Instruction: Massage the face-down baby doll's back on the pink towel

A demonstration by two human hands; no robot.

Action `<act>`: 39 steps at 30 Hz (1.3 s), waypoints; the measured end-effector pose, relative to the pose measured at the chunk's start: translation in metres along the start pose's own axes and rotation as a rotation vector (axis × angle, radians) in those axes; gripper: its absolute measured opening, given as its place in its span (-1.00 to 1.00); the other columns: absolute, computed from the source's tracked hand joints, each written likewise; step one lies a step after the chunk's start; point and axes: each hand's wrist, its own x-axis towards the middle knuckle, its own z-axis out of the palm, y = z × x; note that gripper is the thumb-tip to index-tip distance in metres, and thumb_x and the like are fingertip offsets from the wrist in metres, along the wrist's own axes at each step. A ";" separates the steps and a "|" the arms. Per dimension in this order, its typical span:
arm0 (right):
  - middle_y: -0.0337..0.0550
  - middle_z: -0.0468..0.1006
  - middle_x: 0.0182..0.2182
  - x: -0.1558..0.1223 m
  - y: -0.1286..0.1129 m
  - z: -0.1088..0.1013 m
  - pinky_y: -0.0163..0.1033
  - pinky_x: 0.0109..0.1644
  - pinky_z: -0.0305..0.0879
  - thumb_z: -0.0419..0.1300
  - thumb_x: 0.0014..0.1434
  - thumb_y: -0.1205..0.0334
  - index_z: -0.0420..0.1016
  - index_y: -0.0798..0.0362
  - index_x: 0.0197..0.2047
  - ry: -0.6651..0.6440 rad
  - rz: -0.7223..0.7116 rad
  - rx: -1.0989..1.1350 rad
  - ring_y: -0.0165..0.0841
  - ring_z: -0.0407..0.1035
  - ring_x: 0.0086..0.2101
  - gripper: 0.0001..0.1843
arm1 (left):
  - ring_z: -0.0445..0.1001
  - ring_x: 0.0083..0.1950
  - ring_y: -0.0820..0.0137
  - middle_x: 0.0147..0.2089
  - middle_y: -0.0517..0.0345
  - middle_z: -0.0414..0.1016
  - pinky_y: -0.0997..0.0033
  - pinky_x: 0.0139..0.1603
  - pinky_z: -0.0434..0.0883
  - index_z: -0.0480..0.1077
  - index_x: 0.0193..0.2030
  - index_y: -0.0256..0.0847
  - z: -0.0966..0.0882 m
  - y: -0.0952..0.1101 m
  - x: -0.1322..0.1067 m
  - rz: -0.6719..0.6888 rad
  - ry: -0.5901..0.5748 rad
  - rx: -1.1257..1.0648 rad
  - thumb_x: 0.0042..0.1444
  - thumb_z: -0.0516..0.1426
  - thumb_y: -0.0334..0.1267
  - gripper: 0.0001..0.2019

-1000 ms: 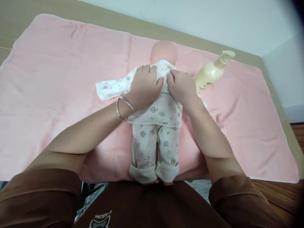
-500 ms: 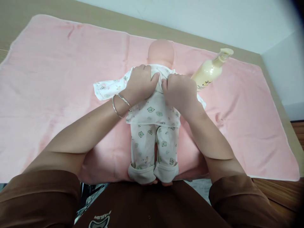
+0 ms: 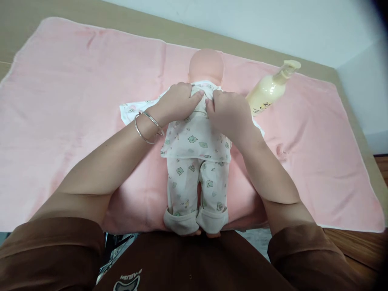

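Note:
A baby doll lies on a pink towel, feet toward me, dressed in a white printed shirt and matching trousers. My left hand, with bangles on its wrist, presses on the doll's chest, its fingers curled and pinching the shirt fabric near the collar. My right hand sits beside it, thumb and fingers also gripping the shirt front. The two hands nearly touch at the middle of the chest. One sleeve of the shirt spreads out to the left.
A cream pump bottle lies tilted on the towel just right of the doll's shoulder. The towel covers a tan table against a pale wall. The table's near edge runs by the doll's feet.
Both hands have drawn closer together at the upper chest, and the fingers have bunched the shirt fabric tighter near the collar. The doll and bottle stay where they were.

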 end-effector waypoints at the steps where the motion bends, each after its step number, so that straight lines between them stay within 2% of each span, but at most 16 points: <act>1: 0.15 0.56 -0.19 -0.002 -0.003 -0.002 0.24 0.15 0.45 -0.20 0.53 0.01 0.47 0.11 -0.14 -0.010 0.005 -0.026 0.03 0.51 -0.05 -0.50 | 0.57 0.03 -0.07 -0.22 -0.14 0.51 -0.16 0.17 0.53 0.38 -0.27 -0.15 0.001 0.000 0.000 -0.002 -0.012 0.020 0.42 -0.03 0.02 -0.64; 4: 0.18 0.58 -0.15 0.001 -0.004 -0.004 0.21 0.14 0.47 -0.22 0.53 0.04 0.47 0.11 -0.11 -0.033 0.032 -0.051 0.06 0.53 -0.02 -0.49 | 0.53 0.20 -0.14 -0.09 -0.18 0.51 -0.27 0.35 0.41 0.40 -0.15 -0.19 0.008 0.001 -0.003 0.026 0.040 0.064 0.44 -0.04 -0.08 -0.71; 6: 0.20 0.60 -0.05 0.009 0.003 -0.003 0.20 0.20 0.46 -0.17 0.53 0.04 0.46 0.13 -0.01 -0.050 0.041 0.004 0.08 0.52 0.06 -0.54 | 0.48 0.28 -0.10 -0.06 -0.13 0.50 -0.24 0.45 0.34 0.41 -0.08 -0.17 0.013 0.003 -0.007 0.077 0.095 0.057 0.43 -0.01 -0.11 -0.76; 8: 0.21 0.59 0.02 0.016 0.012 0.000 0.23 0.25 0.43 -0.10 0.52 0.00 0.43 0.14 0.07 -0.062 0.047 0.087 0.09 0.49 0.11 -0.56 | 0.45 0.31 -0.09 -0.04 -0.13 0.50 -0.21 0.48 0.32 0.43 -0.07 -0.14 0.015 0.005 -0.012 0.127 0.107 0.047 0.42 0.01 -0.12 -0.78; 12: 0.20 0.58 0.04 0.019 0.022 0.007 0.29 0.31 0.36 -0.08 0.52 -0.12 0.41 0.14 0.12 -0.044 0.040 0.170 0.07 0.44 0.15 -0.49 | 0.47 0.28 -0.10 -0.05 -0.13 0.48 -0.25 0.46 0.34 0.43 -0.14 -0.13 0.011 0.007 -0.014 0.188 0.050 0.053 0.38 0.00 -0.22 -0.81; 15: 0.24 0.57 0.03 0.008 0.013 0.008 0.28 0.31 0.35 -0.13 0.53 -0.06 0.41 0.18 0.11 0.003 0.017 0.112 0.08 0.43 0.15 -0.49 | 0.49 0.25 -0.09 -0.10 -0.09 0.48 -0.28 0.42 0.37 0.43 -0.14 -0.15 0.008 0.000 -0.007 0.156 0.025 0.039 0.35 0.03 -0.22 -0.84; 18: 0.25 0.57 -0.02 -0.006 -0.001 0.005 0.25 0.28 0.38 -0.13 0.53 0.01 0.41 0.18 0.07 0.051 -0.011 0.050 0.09 0.43 0.13 -0.55 | 0.49 0.22 -0.07 -0.08 -0.12 0.51 -0.20 0.39 0.41 0.43 -0.09 -0.15 0.008 -0.008 0.000 0.059 0.028 0.014 0.36 0.04 -0.12 -0.79; 20: 0.22 0.56 -0.05 -0.009 -0.006 0.003 0.23 0.28 0.39 -0.13 0.52 0.09 0.43 0.15 0.00 0.038 -0.005 0.027 0.08 0.45 0.11 -0.60 | 0.49 0.21 -0.06 -0.05 -0.14 0.53 -0.17 0.37 0.43 0.43 -0.06 -0.14 0.010 -0.009 0.000 0.037 0.040 0.022 0.37 0.03 -0.08 -0.76; 24: 0.17 0.55 -0.09 0.007 0.004 0.002 0.20 0.26 0.41 -0.16 0.51 0.16 0.45 0.11 -0.12 -0.040 0.035 0.032 0.04 0.48 0.07 -0.60 | 0.46 0.27 -0.07 0.01 -0.16 0.53 -0.15 0.42 0.36 0.40 -0.02 -0.14 0.011 0.009 -0.017 0.105 0.094 0.103 0.41 -0.01 -0.13 -0.78; 27: 0.18 0.59 -0.07 0.021 0.017 0.002 0.20 0.22 0.43 -0.19 0.54 0.04 0.49 0.13 -0.04 -0.065 0.060 0.072 0.05 0.50 0.04 -0.50 | 0.44 0.28 -0.13 0.09 -0.27 0.50 -0.16 0.36 0.36 0.39 0.00 -0.19 0.009 0.029 -0.033 0.100 0.093 0.254 0.43 -0.09 -0.24 -0.74; 29: 0.23 0.59 -0.02 0.022 0.020 0.001 0.22 0.23 0.43 -0.23 0.55 0.00 0.49 0.20 0.06 -0.082 0.065 0.083 0.07 0.50 0.06 -0.43 | 0.44 0.27 -0.14 0.12 -0.28 0.49 -0.19 0.32 0.37 0.39 -0.02 -0.18 0.008 0.033 -0.036 0.074 0.089 0.270 0.42 -0.10 -0.25 -0.74; 32: 0.26 0.56 0.04 0.007 0.012 -0.001 0.27 0.33 0.38 -0.21 0.55 0.05 0.46 0.25 0.13 -0.066 -0.007 0.063 0.09 0.46 0.15 -0.45 | 0.43 0.24 -0.08 0.07 -0.17 0.52 -0.21 0.35 0.35 0.41 -0.09 -0.10 0.007 0.022 -0.025 0.048 0.078 0.134 0.41 -0.04 -0.12 -0.77; 35: 0.18 0.53 0.03 -0.012 -0.002 -0.002 0.30 0.41 0.31 -0.14 0.51 0.14 0.45 0.15 0.11 -0.019 -0.136 0.055 0.09 0.40 0.21 -0.58 | 0.47 0.16 -0.02 -0.04 -0.10 0.55 -0.18 0.31 0.39 0.41 -0.15 -0.06 0.010 0.004 -0.006 0.010 0.054 0.038 0.41 -0.04 -0.01 -0.73; 39: 0.21 0.51 0.12 -0.010 -0.006 -0.002 0.24 0.53 0.22 -0.12 0.43 0.34 0.44 0.17 0.13 -0.049 -0.224 -0.002 0.10 0.30 0.35 -0.61 | 0.47 0.23 -0.03 0.00 -0.11 0.56 -0.15 0.33 0.38 0.39 -0.10 -0.06 0.015 -0.001 -0.001 0.004 0.101 0.040 0.43 -0.04 -0.04 -0.75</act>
